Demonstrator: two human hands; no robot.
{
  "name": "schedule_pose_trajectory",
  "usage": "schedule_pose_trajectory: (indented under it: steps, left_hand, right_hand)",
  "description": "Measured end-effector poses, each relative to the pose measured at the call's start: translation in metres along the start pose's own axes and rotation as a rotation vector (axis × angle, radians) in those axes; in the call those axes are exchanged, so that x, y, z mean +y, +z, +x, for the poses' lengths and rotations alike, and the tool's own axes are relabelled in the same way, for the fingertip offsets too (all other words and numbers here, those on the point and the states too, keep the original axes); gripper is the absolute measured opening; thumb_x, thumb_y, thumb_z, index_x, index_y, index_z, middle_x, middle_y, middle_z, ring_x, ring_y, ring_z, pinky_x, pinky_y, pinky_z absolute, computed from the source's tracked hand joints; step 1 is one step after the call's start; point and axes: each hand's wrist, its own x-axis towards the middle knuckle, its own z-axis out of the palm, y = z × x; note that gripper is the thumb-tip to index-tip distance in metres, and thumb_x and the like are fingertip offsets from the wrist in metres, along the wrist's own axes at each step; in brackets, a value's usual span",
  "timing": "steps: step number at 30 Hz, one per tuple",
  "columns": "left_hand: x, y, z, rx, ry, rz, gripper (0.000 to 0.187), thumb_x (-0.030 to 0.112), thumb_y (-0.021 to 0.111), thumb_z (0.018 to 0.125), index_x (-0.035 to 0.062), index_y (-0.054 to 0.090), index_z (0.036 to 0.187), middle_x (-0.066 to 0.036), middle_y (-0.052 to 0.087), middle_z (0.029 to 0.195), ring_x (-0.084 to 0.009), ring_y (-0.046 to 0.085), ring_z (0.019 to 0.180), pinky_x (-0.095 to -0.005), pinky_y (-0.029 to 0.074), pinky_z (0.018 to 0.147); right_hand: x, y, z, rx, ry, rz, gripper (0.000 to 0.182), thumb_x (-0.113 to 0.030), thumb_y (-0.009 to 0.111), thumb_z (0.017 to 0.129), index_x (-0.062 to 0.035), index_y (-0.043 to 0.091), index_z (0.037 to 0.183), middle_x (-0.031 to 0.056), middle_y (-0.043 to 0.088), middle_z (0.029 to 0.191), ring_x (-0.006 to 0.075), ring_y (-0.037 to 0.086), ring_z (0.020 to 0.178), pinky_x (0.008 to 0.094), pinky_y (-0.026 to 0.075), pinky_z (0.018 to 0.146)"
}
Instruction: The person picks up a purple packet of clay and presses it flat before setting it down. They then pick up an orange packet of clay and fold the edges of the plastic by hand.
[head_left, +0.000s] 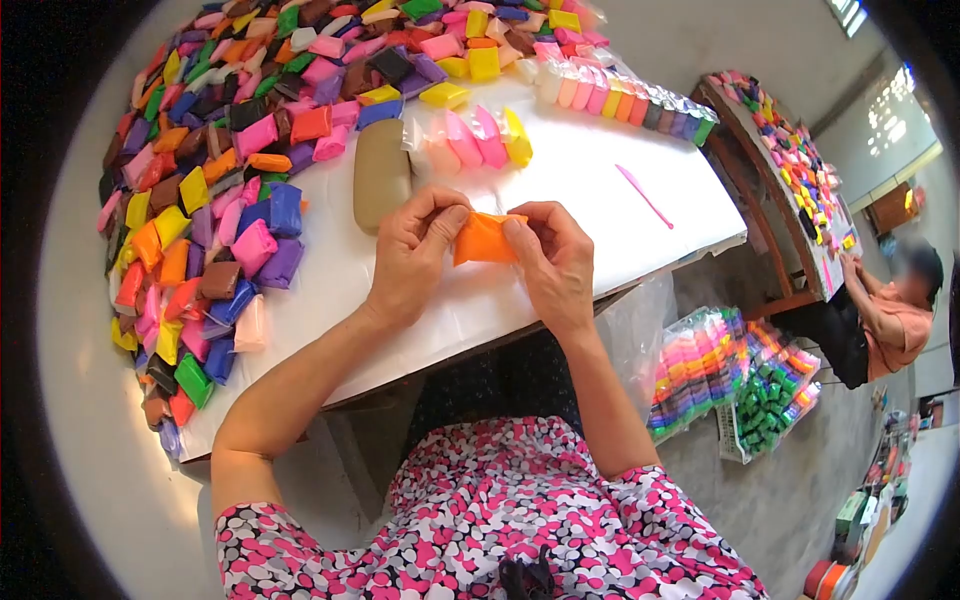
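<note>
Between my two hands is a small orange packet (482, 242), soft-looking and wrapped in film. My left hand (415, 250) pinches its left end with thumb and fingers, and my right hand (553, 262) grips the right end the same way. Just beyond my left hand lies a rounded beige block (380, 172). Past the orange packet, a clear sleeve with several pale pink, pink and yellow packets (487, 140) rests on the white tabletop (400, 345). A thin pink plastic stick (643, 194) lies farther right.
A large heap of colourful packets (255, 135) covers the table's left and far sides. A long filled strip of packets (630, 103) lies near the right corner. Bagged packets (700, 370) and a crate (735, 432) stand on the floor. Another person (895, 310) sits at a second table (765, 165).
</note>
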Motion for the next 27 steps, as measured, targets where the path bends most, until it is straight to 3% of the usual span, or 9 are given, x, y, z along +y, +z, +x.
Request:
schedule_pose_trajectory:
  steps: [4, 10, 16, 19, 22, 27]
  left_hand:
    - [0.001, -0.003, 0.001, -0.032, -0.216, -0.083, 0.017, 0.016, 0.053, 0.100, 0.0030, 0.060, 0.092, 0.006, 0.051, 0.077, -0.0014, 0.042, 0.067, -0.0191, 0.035, 0.057]
    - [-0.008, -0.002, 0.001, 0.054, -0.040, -0.027, 0.018, 0.018, 0.053, 0.100, 0.0046, 0.060, 0.092, 0.006, 0.049, 0.074, -0.0011, 0.040, 0.063, -0.0187, 0.033, 0.054]
    - [-0.011, -0.005, 0.003, 0.079, -0.062, -0.118, 0.018, 0.020, 0.053, 0.100, 0.0080, 0.060, 0.089, 0.005, 0.051, 0.072, -0.0031, 0.043, 0.061, -0.0198, 0.034, 0.054]
    - [-0.006, -0.007, 0.007, 0.074, -0.206, -0.119, 0.018, 0.021, 0.053, 0.100, 0.0089, 0.060, 0.089, 0.006, 0.049, 0.069, -0.0022, 0.040, 0.058, -0.0191, 0.033, 0.051]
    - [-0.009, -0.009, 0.011, -0.039, -0.223, -0.276, 0.018, 0.023, 0.054, 0.100, 0.0098, 0.058, 0.088, 0.007, 0.046, 0.066, -0.0013, 0.038, 0.054, -0.0185, 0.030, 0.048]
    - [-0.008, -0.007, 0.008, -0.038, -0.222, -0.027, 0.020, 0.020, 0.053, 0.100, 0.0057, 0.061, 0.089, 0.006, 0.049, 0.067, -0.0015, 0.039, 0.057, -0.0189, 0.031, 0.050]
  right_hand:
    - [0.000, -0.001, -0.003, 0.036, -0.003, 0.093, 0.014, -0.010, 0.065, 0.090, 0.0023, 0.060, 0.093, 0.0042, 0.062, 0.079, 0.0064, 0.053, 0.066, 0.0218, 0.045, 0.061]
    - [-0.002, 0.000, -0.006, 0.030, -0.011, 0.090, 0.011, -0.009, 0.065, 0.090, 0.0021, 0.061, 0.092, 0.0038, 0.062, 0.076, 0.0065, 0.053, 0.062, 0.0219, 0.045, 0.057]
    - [0.002, -0.002, -0.007, 0.017, -0.039, 0.050, 0.012, -0.008, 0.064, 0.090, 0.0027, 0.060, 0.091, 0.0038, 0.062, 0.075, 0.0067, 0.055, 0.063, 0.0220, 0.047, 0.058]
    - [-0.003, -0.003, -0.009, 0.064, -0.034, 0.074, 0.012, -0.008, 0.064, 0.091, 0.0030, 0.060, 0.090, 0.0030, 0.062, 0.075, 0.0062, 0.055, 0.064, 0.0222, 0.046, 0.058]
    - [-0.003, -0.002, -0.008, 0.095, -0.052, 0.111, 0.013, -0.009, 0.062, 0.092, 0.0030, 0.059, 0.089, 0.0024, 0.061, 0.075, 0.0057, 0.053, 0.063, 0.0224, 0.045, 0.057]
    - [0.000, -0.002, -0.007, 0.109, -0.066, 0.096, 0.012, -0.008, 0.060, 0.093, 0.0028, 0.058, 0.088, 0.0030, 0.060, 0.073, 0.0063, 0.051, 0.062, 0.0230, 0.044, 0.056]
